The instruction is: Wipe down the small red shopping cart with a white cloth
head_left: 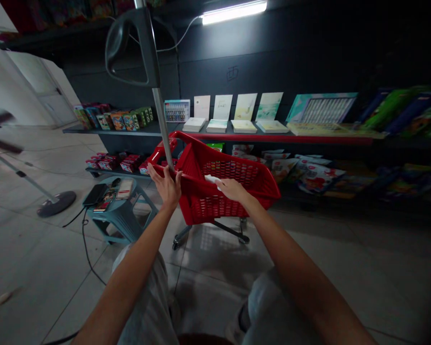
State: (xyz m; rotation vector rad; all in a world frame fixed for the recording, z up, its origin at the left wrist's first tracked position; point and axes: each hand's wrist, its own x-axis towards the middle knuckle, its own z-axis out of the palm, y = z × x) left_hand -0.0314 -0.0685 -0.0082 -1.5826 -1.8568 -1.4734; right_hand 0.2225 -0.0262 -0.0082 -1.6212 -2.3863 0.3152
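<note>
A red plastic shopping cart [233,184] with perforated sides stands in front of me on a grey wheeled frame. My left hand [168,188] is on its rim near the handle end, fingers reaching over the edge and thumb toward the right; it steadies the cart beside the metal pole [161,115]. In my right hand [234,189] a white tissue or cloth [213,179] is pinched, pressed to the near rim at the middle of the cart. Part of the cloth is hidden under the fingers.
Behind the cart runs a dark shelf [230,136] with books, boxes and bagged goods. A blue-grey stool [124,218] at the left carries a black device and cables. Farther left is a round stand base [56,203]. A black cable [87,254] trails over the floor.
</note>
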